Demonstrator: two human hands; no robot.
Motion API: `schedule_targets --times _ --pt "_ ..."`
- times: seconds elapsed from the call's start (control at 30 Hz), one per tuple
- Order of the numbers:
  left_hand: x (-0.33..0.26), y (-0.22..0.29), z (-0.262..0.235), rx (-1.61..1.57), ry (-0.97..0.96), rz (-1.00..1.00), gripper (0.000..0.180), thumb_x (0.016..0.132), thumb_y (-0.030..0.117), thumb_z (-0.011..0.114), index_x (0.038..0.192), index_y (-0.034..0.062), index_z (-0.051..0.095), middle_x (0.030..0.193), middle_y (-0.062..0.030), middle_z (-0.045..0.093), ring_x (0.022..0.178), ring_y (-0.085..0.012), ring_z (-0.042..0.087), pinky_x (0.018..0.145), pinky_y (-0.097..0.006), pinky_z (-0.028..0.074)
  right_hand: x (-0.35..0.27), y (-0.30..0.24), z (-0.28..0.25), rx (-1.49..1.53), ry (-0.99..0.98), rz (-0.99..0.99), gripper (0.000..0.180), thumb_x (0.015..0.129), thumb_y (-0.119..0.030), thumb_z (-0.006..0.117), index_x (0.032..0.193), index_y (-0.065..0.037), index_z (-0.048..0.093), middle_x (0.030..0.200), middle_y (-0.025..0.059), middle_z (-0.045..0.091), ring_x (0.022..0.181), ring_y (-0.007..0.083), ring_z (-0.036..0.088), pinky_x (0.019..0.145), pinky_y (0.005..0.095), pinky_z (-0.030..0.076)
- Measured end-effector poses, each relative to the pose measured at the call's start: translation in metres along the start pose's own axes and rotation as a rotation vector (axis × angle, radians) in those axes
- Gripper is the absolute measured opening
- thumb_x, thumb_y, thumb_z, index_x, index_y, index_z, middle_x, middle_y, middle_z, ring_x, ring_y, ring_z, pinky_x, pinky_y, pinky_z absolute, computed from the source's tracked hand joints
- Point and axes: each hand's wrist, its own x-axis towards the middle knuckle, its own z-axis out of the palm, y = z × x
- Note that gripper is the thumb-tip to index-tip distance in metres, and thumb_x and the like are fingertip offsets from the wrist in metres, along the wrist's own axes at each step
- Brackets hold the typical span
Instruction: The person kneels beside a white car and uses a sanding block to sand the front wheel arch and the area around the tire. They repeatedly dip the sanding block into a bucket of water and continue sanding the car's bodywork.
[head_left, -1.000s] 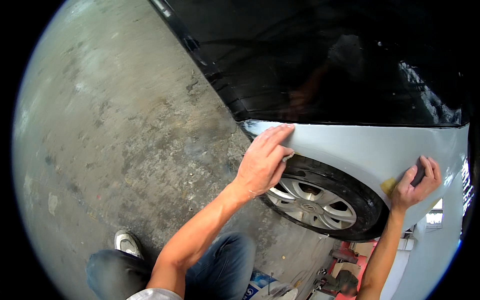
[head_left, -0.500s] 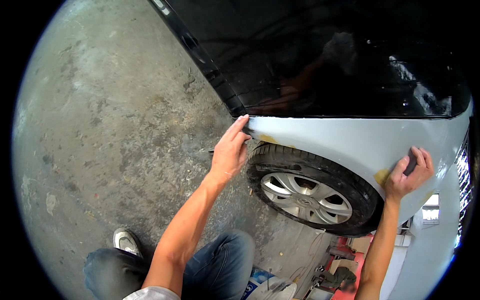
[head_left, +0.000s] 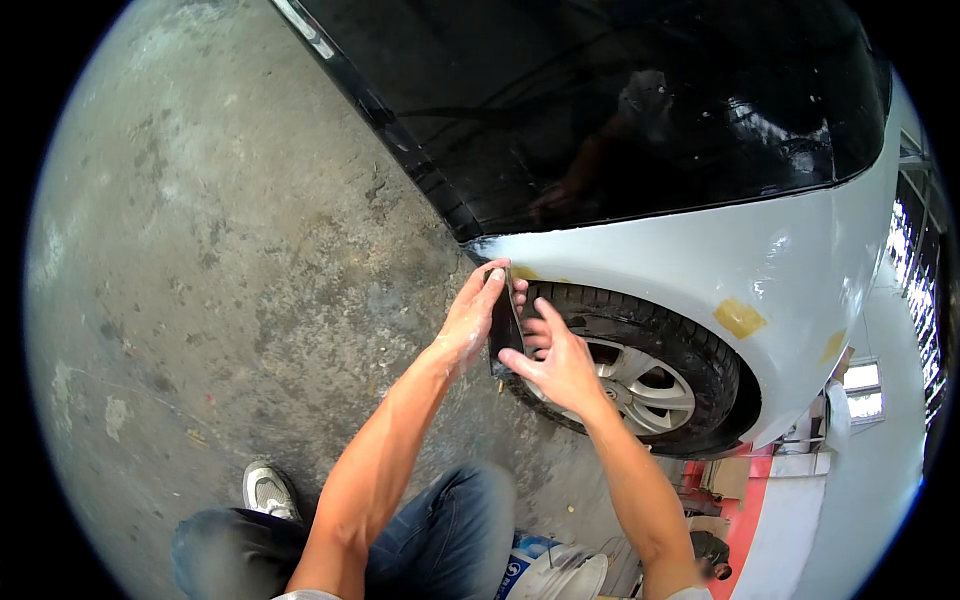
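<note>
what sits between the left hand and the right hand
In the head view, a dark flat piece lies between the left hand and the right hand.

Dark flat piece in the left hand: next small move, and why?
Probably close the right hand on the dark flat piece: the left hand grips its upper end, while the right is spread open beside its lower part.

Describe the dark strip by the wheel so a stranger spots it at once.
Find the silver wheel; at its left side are the left hand and right hand. Between them is the dark strip. Unlike the curved black tyre nearby, it is narrow and straight-edged.
</note>
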Motion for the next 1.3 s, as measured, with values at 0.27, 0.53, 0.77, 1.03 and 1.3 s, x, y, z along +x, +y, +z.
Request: schedule_targets --times 0.27,0.53,0.77,1.03,1.3 --pt "-0.007 0.02 -0.011 0.295 -0.011 -0.032 0.021 0.103 0.021 0.065 0.106 0.0018 0.072 0.092 -0.001 0.074 0.078 -0.0095 0.066 0.075 -0.029 0.054 0.021 0.021 -0.019 0.758 -0.325 0.345 0.018 0.092 -0.001 0.063 0.108 0.003 0.07 0.094 0.0024 0.071 0.086 0.0103 0.064 0.08 0.0269 0.051" --pt "-0.006 0.017 -0.007 0.279 -0.029 -0.027 0.023 0.094 0.026 0.079 0.104 0.0059 0.075 0.09 0.0019 0.072 0.073 -0.0056 0.054 0.065 -0.025 0.042 0.009 -0.015 -0.024 0.902 -0.195 0.259 0.046 0.083 -0.001 0.078 0.128 0.0 0.064 0.118 0.0046 0.069 0.106 0.0121 0.064 0.095 0.0287 0.051" --pt "-0.007 0.016 -0.001 0.272 -0.147 -0.05 0.027 0.085 0.012 0.085 0.107 0.0038 0.071 0.092 -0.0007 0.072 0.077 -0.0089 0.065 0.071 -0.026 0.053 0.014 -0.018 -0.066 0.645 -0.302 0.196 0.044 0.085 0.0 0.075 0.128 0.001 0.064 0.118 0.0055 0.07 0.108 0.0122 0.064 0.098 0.0287 0.049" --pt "0.012 0.007 -0.006 0.536 0.078 0.34 0.034 0.085 0.008 0.084 0.114 0.002 0.069 0.106 -0.0035 0.072 0.1 -0.0135 0.068 0.086 -0.029 0.057 0.032 -0.066 -0.118 -1.07 0.112 -1.032 0.043 0.082 -0.003 0.06 0.124 -0.004 0.07 0.133 0.0153 0.068 0.123 0.0273 0.065 0.106 0.0416 0.049" --pt "-0.002 -0.001 0.033 1.32 -0.113 1.025 0.07 0.078 0.006 0.077 0.143 0.005 0.051 0.148 -0.0161 0.053 0.136 -0.035 0.052 0.113 -0.046 0.044 0.064 -0.025 -0.122 -1.321 0.0 -1.124 0.041 0.089 -0.016 0.057 0.125 0.0 0.068 0.138 0.0125 0.065 0.134 0.025 0.057 0.114 0.0399 0.042"
